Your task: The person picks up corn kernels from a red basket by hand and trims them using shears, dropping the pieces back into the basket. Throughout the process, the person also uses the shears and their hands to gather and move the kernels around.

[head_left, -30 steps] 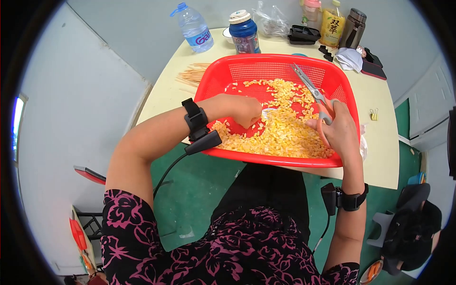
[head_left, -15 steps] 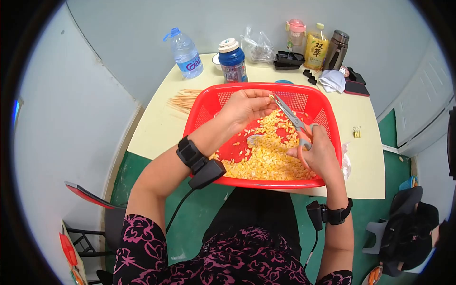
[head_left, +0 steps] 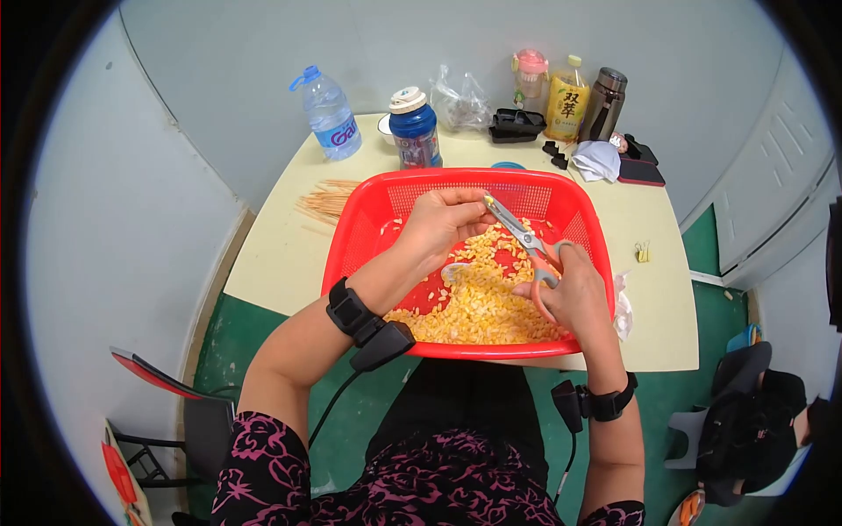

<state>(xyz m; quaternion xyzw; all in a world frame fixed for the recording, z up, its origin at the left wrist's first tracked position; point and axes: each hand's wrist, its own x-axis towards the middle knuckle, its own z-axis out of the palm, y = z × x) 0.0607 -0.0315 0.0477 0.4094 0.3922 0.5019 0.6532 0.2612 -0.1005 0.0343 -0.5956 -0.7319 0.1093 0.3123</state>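
- Grip: right hand [head_left: 570, 294] closed on grey-bladed orange-handled scissors [head_left: 519, 233]; left hand [head_left: 445, 223] pinching a small yellow piece [head_left: 488, 201] at their far tips.
- We keep fingertips clear of the blades, above the red mesh basket [head_left: 368, 210].

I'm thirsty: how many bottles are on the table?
5, along the far edge: water bottle, blue bottle, pink bottle, yellow bottle, steel flask. More may be hidden.

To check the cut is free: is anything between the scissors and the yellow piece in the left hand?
Nothing visible. The left hand holds the yellow piece right at the tip of the scissors, gripped by the right hand, above the red basket. Whether they touch is unclear.
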